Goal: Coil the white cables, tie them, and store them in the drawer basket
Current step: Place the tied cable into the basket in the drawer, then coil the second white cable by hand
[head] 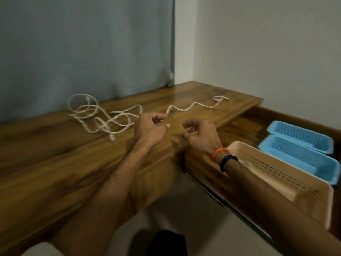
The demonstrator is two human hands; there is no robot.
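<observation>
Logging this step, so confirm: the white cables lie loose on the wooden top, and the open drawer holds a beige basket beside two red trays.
One thing is wrong: the trays are blue, not red, as the head view shows. The white cables do lie loose on the wooden top, and the beige basket sits beside the trays.

Hands (pixel 173 132) over tangled white cables (pixel 103 117)

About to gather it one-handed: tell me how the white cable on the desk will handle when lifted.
The white cable is probably floppy: it lies in loose tangled loops. It looks thin, so likely light. The loops may snag as the left hand, pinching a strand, pulls.
</observation>
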